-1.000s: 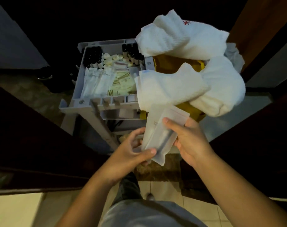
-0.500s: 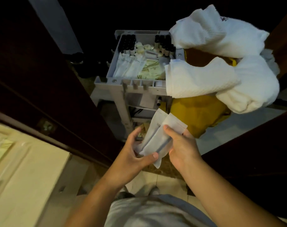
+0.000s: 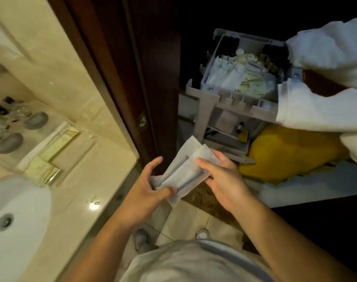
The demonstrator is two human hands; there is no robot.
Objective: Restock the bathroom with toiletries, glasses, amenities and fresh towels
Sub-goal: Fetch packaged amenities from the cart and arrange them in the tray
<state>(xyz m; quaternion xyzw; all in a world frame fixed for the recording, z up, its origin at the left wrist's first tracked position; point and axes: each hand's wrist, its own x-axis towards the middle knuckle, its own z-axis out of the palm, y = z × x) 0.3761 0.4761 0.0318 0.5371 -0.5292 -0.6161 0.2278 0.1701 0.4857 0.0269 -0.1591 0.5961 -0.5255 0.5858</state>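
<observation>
At centre frame, our left hand [image 3: 147, 185] and right hand [image 3: 220, 178] both pinch the white sachets [image 3: 185, 169], thumbs pressed on top.

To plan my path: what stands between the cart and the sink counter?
A dark wooden door frame, shown in the head view.

A glossy beige counter [image 3: 75, 180] with a white sink [image 3: 14, 210] fills the left, warmly lit. A dark wooden door frame [image 3: 116, 78] borders it; the floor [image 3: 185, 220] seems pale tile.
</observation>
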